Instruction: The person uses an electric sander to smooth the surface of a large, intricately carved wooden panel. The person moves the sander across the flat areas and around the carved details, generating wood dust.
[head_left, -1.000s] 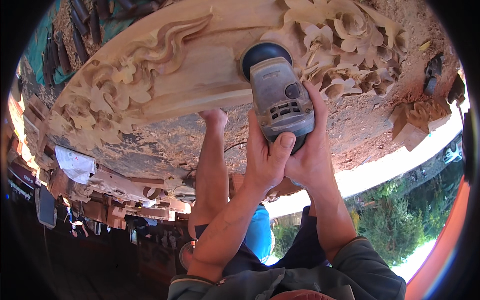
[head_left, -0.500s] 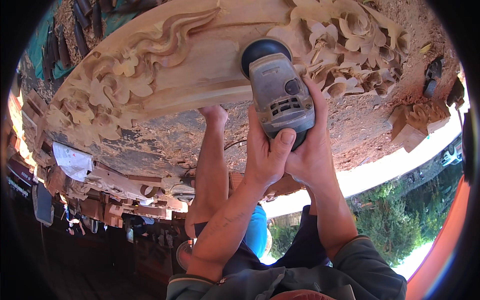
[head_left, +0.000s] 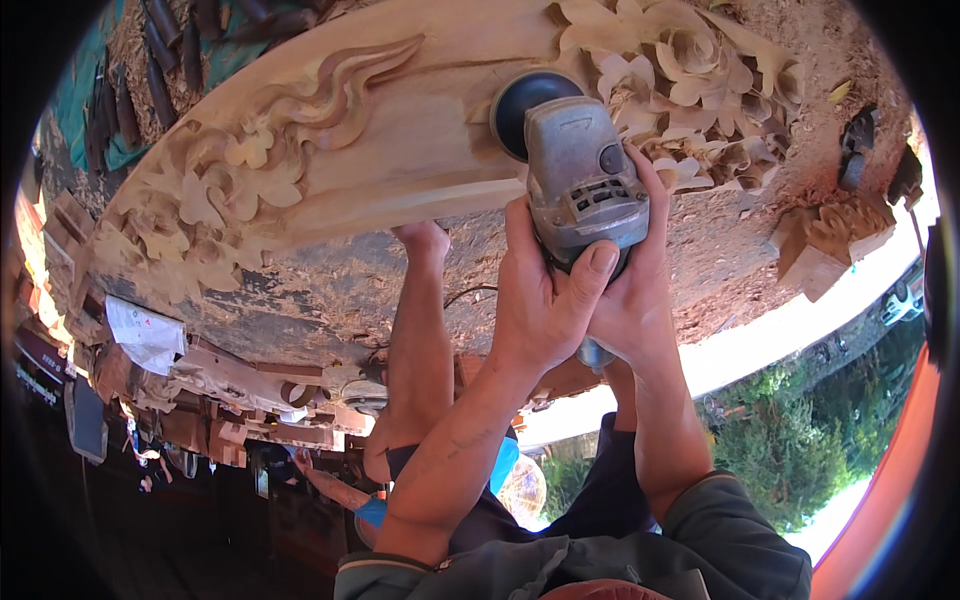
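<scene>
Both hands are wrapped round a dusty grey angle grinder [head_left: 585,165] fitted with a round black pad [head_left: 515,112]. My left hand [head_left: 540,295] grips its near left side, the thumb lying over the end of the housing. My right hand [head_left: 640,290] clasps the right side and underneath, with some fingers hidden behind the tool. The pad rests on or just over the smooth middle of a large carved wooden panel [head_left: 450,125]; exact contact I cannot tell. Carved flowers [head_left: 690,75] lie right of the pad. A carved wavy ribbon and more blossoms [head_left: 215,185] are at left.
My bare foot [head_left: 425,238] stands at the panel's near edge, among wood shavings. Dark-handled tools [head_left: 160,90] lie on green cloth at far left. A carved wood block [head_left: 830,240] sits at right. A paper sheet [head_left: 145,332] and wood pieces are at left. Another person's arm [head_left: 335,490] shows lower left.
The grinder and both hands have shifted a little to the right, and the tool is tilted more, showing its rear end below my hands. Another person's arm has come into view at lower left.
</scene>
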